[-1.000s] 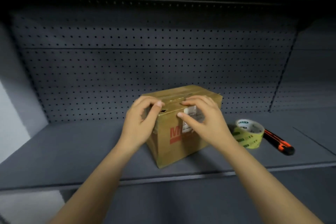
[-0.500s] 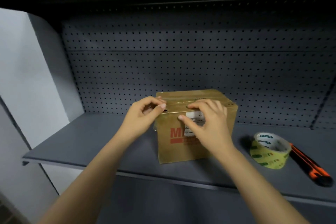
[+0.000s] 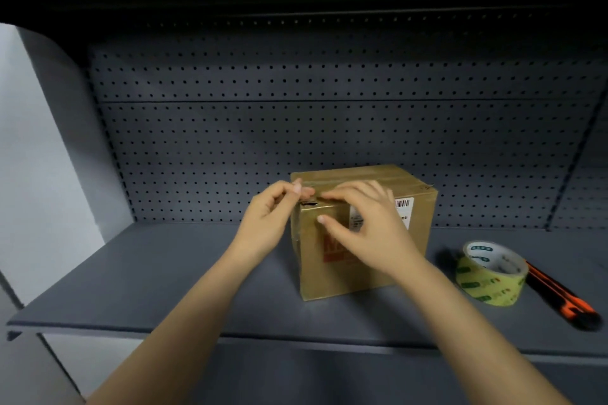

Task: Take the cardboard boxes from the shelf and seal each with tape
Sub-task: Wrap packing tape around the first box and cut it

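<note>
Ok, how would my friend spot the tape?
Look along the dark grey shelf, right of the cardboard box. The tape roll lies there, beside an orange-and-black cutter. It's the only round thing: a yellowish ring with green marks.

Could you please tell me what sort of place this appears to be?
Probably a stockroom or shop shelving bay used for packing: a dark shelf with a perforated back panel, a labelled cardboard box, and a tape roll beside a utility knife.

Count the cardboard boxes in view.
1. The cardboard box sits on the shelf, left of the tape roll and utility knife. The left hand pinches its top edge and the right hand presses on it. Others may lie outside the frame.
</note>
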### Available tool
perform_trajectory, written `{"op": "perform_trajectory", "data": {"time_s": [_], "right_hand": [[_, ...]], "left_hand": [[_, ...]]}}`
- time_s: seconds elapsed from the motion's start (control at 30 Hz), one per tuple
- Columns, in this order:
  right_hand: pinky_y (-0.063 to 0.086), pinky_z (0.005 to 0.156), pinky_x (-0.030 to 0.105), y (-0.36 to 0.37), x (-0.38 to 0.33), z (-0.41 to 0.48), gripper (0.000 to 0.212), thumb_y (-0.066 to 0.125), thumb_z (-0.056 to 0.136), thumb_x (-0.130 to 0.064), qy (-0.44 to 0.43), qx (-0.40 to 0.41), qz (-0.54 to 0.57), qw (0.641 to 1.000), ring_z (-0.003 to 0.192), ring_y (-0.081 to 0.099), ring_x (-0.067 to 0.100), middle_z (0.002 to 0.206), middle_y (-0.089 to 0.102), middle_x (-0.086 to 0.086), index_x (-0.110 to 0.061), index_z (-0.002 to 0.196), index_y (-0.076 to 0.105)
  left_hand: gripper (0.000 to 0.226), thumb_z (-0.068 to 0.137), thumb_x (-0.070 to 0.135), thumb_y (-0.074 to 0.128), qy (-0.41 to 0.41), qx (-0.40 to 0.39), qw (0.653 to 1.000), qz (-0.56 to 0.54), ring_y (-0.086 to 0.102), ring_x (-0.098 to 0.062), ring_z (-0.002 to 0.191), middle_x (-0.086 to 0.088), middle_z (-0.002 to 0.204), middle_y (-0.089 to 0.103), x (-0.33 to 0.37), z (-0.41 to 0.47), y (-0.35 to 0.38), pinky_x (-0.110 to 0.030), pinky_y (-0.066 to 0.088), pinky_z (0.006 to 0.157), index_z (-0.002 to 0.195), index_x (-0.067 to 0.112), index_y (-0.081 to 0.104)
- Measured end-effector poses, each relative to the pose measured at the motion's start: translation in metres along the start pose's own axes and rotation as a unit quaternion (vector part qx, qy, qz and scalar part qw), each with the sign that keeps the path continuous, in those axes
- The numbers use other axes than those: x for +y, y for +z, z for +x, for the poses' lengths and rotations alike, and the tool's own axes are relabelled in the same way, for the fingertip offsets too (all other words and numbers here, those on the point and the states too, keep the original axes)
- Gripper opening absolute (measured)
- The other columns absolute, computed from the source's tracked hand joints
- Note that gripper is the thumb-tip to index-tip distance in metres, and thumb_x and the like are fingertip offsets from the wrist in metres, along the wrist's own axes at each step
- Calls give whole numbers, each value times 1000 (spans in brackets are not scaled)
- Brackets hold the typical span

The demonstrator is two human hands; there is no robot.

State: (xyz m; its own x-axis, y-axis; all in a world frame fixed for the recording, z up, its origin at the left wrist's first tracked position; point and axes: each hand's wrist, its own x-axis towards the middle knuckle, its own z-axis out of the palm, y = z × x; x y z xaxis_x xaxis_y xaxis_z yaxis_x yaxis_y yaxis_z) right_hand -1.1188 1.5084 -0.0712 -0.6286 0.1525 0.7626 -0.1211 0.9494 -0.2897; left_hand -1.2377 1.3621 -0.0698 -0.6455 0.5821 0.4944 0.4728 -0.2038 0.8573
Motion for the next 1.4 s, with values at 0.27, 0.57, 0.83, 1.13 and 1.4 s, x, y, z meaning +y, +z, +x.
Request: {"op": "perform_trajectory", "data": {"time_s": [0.27,0.57,0.83,1.13,1.4], "right_hand": [[23,91,17,9,-4,5,26,57,89,-50,-22,-19,5,1000,105,43,5,106,57,-20,-34,106,68],[26,86,25,9,-3,8,20,57,90,-47,-32,-29,12,999,101,42,7,104,51,-25,-30,98,62],[25,88,20,9,-1,8,22,58,89,-49,-29,-11,21,999,99,43,4,104,54,-26,-33,101,68],[26,85,21,9,-2,7,21,59,89,-50,-23,-17,18,999,97,41,1,100,52,-26,-32,98,62],[25,86,22,14,-3,6,20,57,90,-48,-33,0,18,999,100,40,0,103,54,-24,-32,95,67]], "left_hand": [[41,90,-1,64,-57,44,990,-118,50,8,122,18,123,60,-5,1,3,-15,47,95,118,28,58],[19,88,2,69,10,41,999,-19,58,9,107,1,117,66,1,-1,0,-8,46,83,102,15,69],[15,96,29,62,217,-51,951,213,54,-4,124,13,112,62,-18,-8,-19,-28,47,101,104,20,70],[5,94,30,60,232,-43,958,166,56,-6,121,16,109,59,-22,-5,-16,-34,53,94,99,29,62],[14,97,32,55,257,-37,938,231,54,-7,121,12,107,56,-28,-4,-14,-32,49,93,102,21,63]]}}
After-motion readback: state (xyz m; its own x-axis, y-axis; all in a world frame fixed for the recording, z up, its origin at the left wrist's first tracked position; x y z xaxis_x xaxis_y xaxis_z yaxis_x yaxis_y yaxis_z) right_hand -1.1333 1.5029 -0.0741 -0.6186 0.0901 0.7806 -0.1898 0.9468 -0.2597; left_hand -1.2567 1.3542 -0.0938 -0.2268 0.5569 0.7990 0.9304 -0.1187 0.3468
